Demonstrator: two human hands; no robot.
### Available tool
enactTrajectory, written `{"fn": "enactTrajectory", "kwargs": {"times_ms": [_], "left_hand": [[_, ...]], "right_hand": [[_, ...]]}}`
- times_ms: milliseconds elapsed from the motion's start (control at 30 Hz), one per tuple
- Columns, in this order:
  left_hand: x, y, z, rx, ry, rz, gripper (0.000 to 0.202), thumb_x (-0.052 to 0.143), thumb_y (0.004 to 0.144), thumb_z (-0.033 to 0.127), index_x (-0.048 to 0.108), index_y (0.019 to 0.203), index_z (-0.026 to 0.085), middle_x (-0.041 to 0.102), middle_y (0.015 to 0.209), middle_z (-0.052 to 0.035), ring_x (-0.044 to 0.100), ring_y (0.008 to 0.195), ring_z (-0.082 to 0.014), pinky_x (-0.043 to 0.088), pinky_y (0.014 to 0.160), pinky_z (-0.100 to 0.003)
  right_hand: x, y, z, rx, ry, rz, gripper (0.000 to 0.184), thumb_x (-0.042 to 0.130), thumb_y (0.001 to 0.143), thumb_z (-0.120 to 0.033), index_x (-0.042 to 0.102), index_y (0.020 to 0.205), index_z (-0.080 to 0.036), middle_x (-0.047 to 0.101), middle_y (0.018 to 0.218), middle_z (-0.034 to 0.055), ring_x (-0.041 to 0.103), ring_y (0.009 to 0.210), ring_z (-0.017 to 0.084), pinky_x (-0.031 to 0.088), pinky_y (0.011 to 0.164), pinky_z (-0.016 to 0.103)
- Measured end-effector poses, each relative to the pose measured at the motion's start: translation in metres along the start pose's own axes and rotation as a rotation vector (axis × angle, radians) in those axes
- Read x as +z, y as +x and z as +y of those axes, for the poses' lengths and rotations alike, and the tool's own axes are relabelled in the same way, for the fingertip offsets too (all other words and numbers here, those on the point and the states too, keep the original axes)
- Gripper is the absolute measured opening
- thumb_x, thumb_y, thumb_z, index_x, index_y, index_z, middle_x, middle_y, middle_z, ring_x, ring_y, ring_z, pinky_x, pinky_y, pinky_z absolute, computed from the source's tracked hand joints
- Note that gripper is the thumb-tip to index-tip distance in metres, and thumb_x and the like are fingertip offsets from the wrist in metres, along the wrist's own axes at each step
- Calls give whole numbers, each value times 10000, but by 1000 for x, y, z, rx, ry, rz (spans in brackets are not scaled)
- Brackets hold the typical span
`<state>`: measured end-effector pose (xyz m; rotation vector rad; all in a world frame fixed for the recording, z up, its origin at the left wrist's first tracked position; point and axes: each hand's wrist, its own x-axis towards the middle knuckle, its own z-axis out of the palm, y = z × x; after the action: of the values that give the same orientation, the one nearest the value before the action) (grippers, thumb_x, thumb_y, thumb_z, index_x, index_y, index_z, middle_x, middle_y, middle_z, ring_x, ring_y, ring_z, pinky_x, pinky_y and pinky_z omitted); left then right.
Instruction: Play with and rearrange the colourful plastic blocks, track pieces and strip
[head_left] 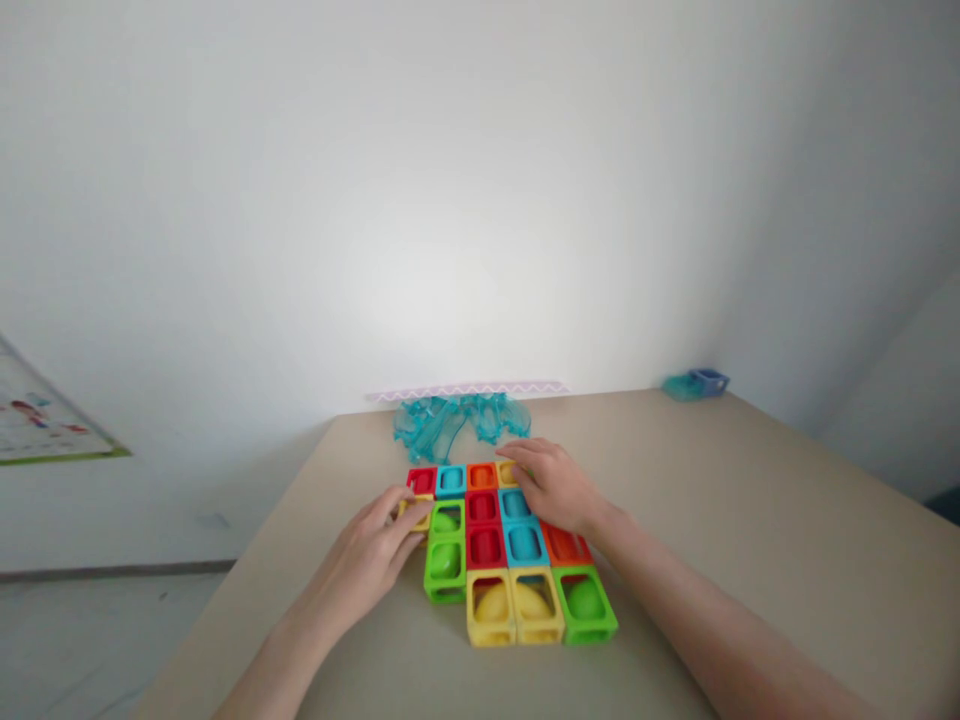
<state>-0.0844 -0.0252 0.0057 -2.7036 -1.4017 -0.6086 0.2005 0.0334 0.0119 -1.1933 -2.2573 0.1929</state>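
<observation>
Your left hand pinches the yellow block at the left edge of the block grid, just left of frame centre, while your right hand lies open-fingered across its upper-right corner.

Soft, even light fills my view, with a washed-out bright patch on the far wall. Shadows on the table are faint, and the edges bend and blur.

seemingly yellow block half under left fingers, poster cut off

Beige table: toy blocks, teal pieces
</observation>
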Motion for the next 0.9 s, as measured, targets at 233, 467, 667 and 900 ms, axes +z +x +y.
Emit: {"fn": "enactTrajectory", "kwargs": {"times_ms": [233, 467, 667, 900], "left_hand": [[2, 25, -19, 166, -30, -166, 868, 541, 713, -23, 332, 1463, 362, 225, 1544, -57, 193, 1433, -333, 282, 1137, -548], [1, 26, -21, 183, -307, -183, 997, 574, 643, 22, 183, 1521, 284, 326, 1482, -112, 312, 1386, -318, 306, 1125, -532], [9, 25, -24, 139, -258, -112, 919, 597, 641, 55, 308, 1480, 295, 384, 1440, -88, 394, 1325, -284, 342, 1118, -479], [-13, 10, 32, 80, -226, 148, 537, 466, 845, 94, 501, 1352, 266, 448, 1388, -116, 432, 1291, -271, 407, 1064, -484]], "right_hand": [[-2, 0, 1, 35, -40, -180, 406, 343, 973, -292, 592, 1279, -193, 642, 1244, 89, 583, 1147, 236, 410, 988, 402], [0, -3, -3, 36, -46, -189, 400, 363, 969, -340, 573, 1285, -212, 650, 1217, 95, 581, 1128, 241, 400, 957, 408], [1, -3, -3, 26, -48, -193, 410, 357, 972, -354, 565, 1293, -205, 642, 1234, 102, 578, 1137, 249, 393, 962, 416], [-4, -3, -1, -22, -68, -183, 393, 403, 962, -360, 575, 1290, -228, 646, 1236, 108, 574, 1146, 261, 347, 999, 456]]}}
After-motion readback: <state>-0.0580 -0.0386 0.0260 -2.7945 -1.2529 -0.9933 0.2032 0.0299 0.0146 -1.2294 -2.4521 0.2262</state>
